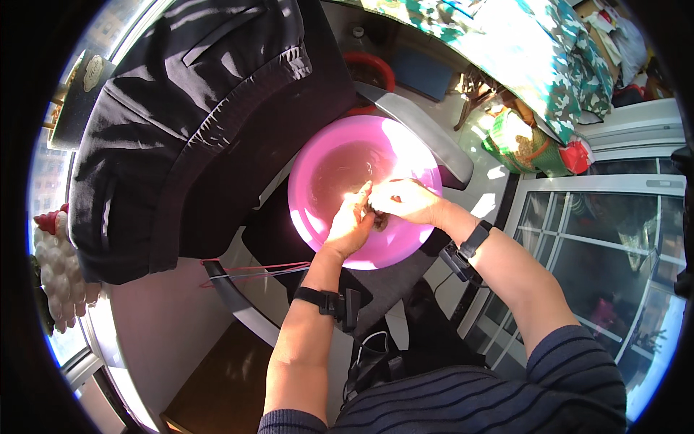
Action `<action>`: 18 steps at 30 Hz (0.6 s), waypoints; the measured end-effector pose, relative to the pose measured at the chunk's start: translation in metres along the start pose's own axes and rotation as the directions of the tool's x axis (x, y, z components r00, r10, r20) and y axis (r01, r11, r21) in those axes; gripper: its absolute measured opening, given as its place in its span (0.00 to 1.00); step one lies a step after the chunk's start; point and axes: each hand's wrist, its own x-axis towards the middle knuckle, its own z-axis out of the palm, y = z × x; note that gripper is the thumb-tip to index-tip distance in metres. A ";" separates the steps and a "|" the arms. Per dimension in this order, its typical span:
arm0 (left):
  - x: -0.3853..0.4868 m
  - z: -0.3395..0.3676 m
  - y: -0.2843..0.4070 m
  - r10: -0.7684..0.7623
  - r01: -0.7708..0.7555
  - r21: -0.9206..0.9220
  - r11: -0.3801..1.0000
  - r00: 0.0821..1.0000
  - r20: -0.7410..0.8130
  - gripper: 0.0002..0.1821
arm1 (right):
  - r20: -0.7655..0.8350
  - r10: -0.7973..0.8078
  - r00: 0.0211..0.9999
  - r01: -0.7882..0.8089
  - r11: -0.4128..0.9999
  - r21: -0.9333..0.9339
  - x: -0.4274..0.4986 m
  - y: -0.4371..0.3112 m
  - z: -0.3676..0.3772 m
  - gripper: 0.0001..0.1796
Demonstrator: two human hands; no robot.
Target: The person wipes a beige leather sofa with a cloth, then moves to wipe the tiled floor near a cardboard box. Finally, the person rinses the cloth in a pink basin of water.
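Note:
A pink plastic basin with murky water in it rests on the seat of a black office chair. Over its near half, my left hand and my right hand meet around a small grey-brown, wet-looking piece, perhaps cloth. The left hand supports it with the fingers pointing forward. My right fingers are bent and pinch at it from the other side. Both hands hide most of the piece, and strong sunlight washes out the fingertips. Each forearm wears a black strap with a small device.
Black trousers drape over the chair's backrest. One grey armrest runs beside the basin; the other armrest has pink cords looped on it. Beyond are a red tub, a green bag and camouflage cloth. A glazed door stands at right.

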 end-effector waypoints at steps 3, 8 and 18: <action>0.020 -0.011 -0.001 0.051 -0.045 0.236 0.971 0.999 -0.018 0.10 | -0.035 -0.051 0.998 0.052 0.999 0.008 0.002 -0.027 -0.023 0.10; 0.027 -0.032 0.021 0.064 0.005 0.505 0.863 0.991 -0.119 0.12 | -0.069 -0.157 0.985 0.157 0.988 -0.011 0.002 -0.064 -0.057 0.09; 0.003 -0.033 0.035 0.292 -0.045 0.776 0.629 0.939 -0.183 0.16 | -0.204 -0.197 0.959 0.188 0.980 -0.062 -0.017 -0.007 -0.063 0.02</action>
